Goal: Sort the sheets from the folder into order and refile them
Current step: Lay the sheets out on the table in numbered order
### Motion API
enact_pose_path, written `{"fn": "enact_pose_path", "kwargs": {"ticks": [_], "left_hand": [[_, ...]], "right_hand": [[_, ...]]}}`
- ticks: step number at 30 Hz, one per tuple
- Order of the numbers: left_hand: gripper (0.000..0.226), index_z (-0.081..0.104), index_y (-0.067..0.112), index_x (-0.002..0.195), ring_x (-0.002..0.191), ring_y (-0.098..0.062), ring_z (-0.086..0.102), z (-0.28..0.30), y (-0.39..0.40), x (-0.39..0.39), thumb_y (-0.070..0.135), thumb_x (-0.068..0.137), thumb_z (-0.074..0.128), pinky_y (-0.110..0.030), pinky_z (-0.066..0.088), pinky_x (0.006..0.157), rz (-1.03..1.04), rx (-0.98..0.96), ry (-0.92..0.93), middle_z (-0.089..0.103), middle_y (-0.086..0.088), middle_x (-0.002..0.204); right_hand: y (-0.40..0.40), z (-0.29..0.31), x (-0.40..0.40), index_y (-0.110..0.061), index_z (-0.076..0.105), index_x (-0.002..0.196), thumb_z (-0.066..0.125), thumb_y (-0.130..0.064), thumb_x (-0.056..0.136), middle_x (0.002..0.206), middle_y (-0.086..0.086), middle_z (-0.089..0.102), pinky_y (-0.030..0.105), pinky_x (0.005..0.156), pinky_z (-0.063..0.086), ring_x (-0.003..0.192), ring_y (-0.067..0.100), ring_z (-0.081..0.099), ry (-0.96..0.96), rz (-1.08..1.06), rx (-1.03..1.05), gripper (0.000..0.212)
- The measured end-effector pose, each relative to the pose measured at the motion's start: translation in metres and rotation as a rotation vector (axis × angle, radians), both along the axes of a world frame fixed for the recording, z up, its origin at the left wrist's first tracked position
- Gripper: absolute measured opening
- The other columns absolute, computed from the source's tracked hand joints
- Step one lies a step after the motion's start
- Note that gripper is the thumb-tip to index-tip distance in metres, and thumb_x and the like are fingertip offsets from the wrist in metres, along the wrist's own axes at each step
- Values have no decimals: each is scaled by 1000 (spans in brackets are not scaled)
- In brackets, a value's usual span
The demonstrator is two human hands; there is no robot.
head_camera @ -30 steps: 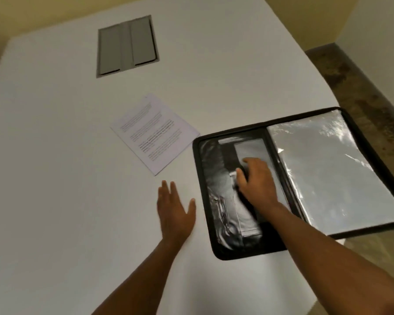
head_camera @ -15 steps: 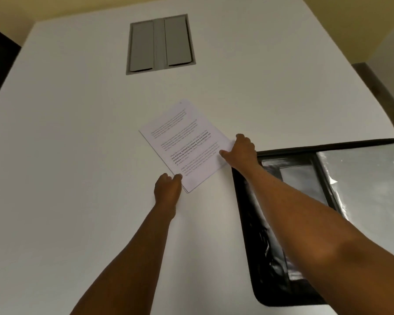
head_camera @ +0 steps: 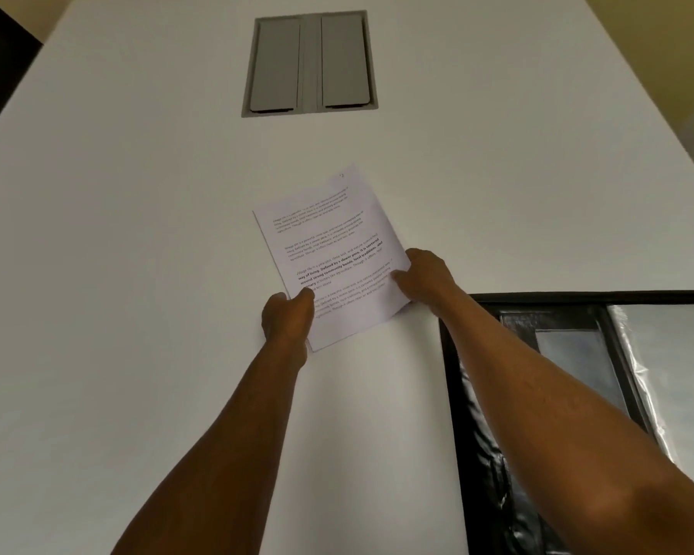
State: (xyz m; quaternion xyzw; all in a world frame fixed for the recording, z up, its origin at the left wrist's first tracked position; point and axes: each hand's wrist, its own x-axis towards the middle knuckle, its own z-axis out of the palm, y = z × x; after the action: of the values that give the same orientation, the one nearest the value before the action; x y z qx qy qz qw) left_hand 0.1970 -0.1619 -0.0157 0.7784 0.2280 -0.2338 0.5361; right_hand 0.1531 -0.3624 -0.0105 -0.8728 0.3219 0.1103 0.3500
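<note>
My two bare forearms reach forward over a white table [head_camera: 137, 274]. Nearest me on the right, an open black folder [head_camera: 473, 394] lies flat on the table, its inner cover shiny and dark, with a clear plastic sleeve [head_camera: 674, 374] on its right half running out of view. Farther ahead, my left hand [head_camera: 285, 318] grips the near left corner of a stack of printed sheets [head_camera: 329, 242], the thumb curled over the top page and the fingers tucked underneath where I cannot see them. My right hand [head_camera: 421, 278] holds the stack's near right edge, thumb pressed on the printed face, fingers curled around the edge. The sheets sit between my two hands, turned at an angle so that their far corner points up and to the right; the near part seems lifted slightly off the table, though I cannot tell how much. The stack lies just beyond the folder's far left corner, apart from it. Farthest away, a grey rectangular hatch [head_camera: 309, 64] with two flaps is set flush into the tabletop.
</note>
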Motion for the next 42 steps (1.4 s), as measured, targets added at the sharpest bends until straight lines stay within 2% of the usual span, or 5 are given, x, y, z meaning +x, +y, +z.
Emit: {"fn": "enact_pose_path", "kwargs": {"ticks": [14, 20, 31, 36, 42], "left_hand": [[26, 61, 19, 123, 102, -22, 68, 13, 138, -119, 18, 98, 53, -46, 52, 94, -170, -221, 62, 70, -2, 114], [23, 65, 19, 111, 96, -24, 69, 5, 194, -206, 8, 97, 51, -44, 54, 90, -148, -140, 143, 72, -4, 106], [35, 50, 17, 125, 90, -20, 63, 0, 231, -282, 11, 91, 56, -29, 53, 72, -298, 202, -33, 64, -5, 110], [82, 18, 11, 152, 137, -33, 28, -4, 236, -293, 35, 86, 62, -41, 31, 110, -705, 716, -293, 22, -17, 152], [93, 2, 17, 155, 147, -34, 9, -3, 221, -294, 33, 86, 63, -43, 17, 117, -907, 718, -620, -5, -11, 161]], "right_hand": [[119, 3, -210, -15, 65, 115, 66, -10, 91, 110, 2, 74, 45, 94, 54, 103, 21, 69, -227, -384, 795, 24], [178, -10, -295, -20, 65, 108, 68, -13, 91, 107, -4, 73, 20, 79, 54, 95, 9, 69, -52, -356, 732, 19], [236, -9, -339, -21, 43, 132, 65, -26, 92, 115, -1, 66, 23, 76, 46, 100, 20, 65, -50, -158, 183, 46], [259, -9, -337, -16, 59, 99, 57, -30, 96, 87, -3, 64, 26, 68, 45, 79, 16, 61, -4, -261, 116, 14], [270, -21, -339, -3, 60, 80, 57, -28, 96, 75, 3, 62, 26, 57, 38, 67, 16, 52, 48, -339, 119, 30]]}}
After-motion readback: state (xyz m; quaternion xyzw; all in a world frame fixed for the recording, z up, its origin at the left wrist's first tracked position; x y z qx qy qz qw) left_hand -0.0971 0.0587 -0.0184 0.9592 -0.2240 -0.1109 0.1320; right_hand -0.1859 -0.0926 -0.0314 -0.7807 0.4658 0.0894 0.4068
